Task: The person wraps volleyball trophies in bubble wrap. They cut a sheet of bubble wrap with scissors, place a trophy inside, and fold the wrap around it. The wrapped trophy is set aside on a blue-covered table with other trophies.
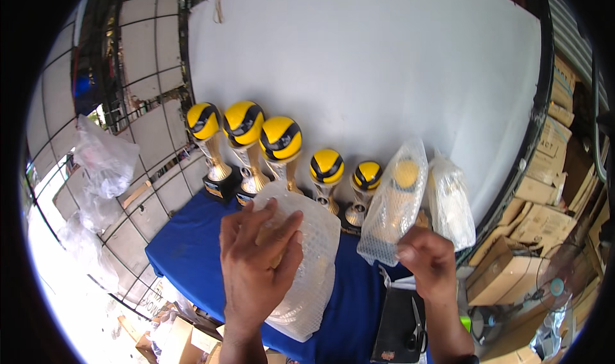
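Observation:
A bubble-wrapped bundle (307, 281) leans across the blue-covered table in front of me. My left hand (259, 255) rests against its upper left side, fingers bent a little and spread apart over the plastic. To the right, my right hand (429, 258) is closed, thumb and forefinger pinched; anything between them is too small to make out. Just beyond it stands a trophy in bubble wrap (394, 204), its yellow ball showing through. Unwrapped trophies with yellow and black volleyballs (280, 138) stand behind the bundle. What is inside the bundle is hidden.
Another wrapped trophy (450, 201) stands at the table's right end. Scissors (416, 329) lie on a black flat object (394, 319) near me. A white board (365, 63) rises behind the blue cloth (186, 245). Cardboard boxes (512, 274) crowd the right; plastic bags (106, 156) hang left.

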The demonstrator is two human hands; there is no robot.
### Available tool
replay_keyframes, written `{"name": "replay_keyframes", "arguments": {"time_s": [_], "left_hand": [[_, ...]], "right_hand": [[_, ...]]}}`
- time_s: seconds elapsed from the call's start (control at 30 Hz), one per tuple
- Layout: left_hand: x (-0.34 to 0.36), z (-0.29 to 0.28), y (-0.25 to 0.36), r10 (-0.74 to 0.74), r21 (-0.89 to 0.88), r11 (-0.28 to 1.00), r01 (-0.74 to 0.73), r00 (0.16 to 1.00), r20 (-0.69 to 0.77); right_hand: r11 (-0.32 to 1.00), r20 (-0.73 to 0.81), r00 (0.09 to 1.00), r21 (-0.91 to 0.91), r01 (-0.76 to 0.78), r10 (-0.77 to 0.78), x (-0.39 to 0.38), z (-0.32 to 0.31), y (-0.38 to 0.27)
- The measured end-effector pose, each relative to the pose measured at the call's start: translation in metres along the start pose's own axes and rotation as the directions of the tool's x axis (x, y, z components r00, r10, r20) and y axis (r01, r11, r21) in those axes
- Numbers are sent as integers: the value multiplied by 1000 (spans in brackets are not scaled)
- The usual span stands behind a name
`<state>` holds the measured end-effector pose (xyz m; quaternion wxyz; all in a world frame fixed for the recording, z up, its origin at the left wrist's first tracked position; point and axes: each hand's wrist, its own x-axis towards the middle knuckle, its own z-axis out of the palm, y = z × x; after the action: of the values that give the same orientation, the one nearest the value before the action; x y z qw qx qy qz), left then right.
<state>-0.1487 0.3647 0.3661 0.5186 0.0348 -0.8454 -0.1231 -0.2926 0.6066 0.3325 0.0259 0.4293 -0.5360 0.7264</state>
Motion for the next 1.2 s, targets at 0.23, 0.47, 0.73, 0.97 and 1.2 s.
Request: {"name": "replay_keyframes", "arguments": {"time_s": [0.23,0.47,0.73,0.97,1.2], "left_hand": [[-9,-5,13,-46,54,997,47,999,-27],[-19,6,24,-38,173,984,52,996,-85],[-18,6,22,-32,146,988,49,993,-114],[-20,6,21,-30,136,990,46,993,-118],[-22,6,23,-15,145,989,33,992,-122]], "right_hand": [[905,341,849,-287,-314,403,150,123,0],[820,413,746,-483,-308,523,176,142,-12],[726,371,705,-622,-295,604,173,148,-15],[819,442,701,-428,-383,559,180,151,-34],[785,439,687,-526,-326,579,173,152,-27]]}}
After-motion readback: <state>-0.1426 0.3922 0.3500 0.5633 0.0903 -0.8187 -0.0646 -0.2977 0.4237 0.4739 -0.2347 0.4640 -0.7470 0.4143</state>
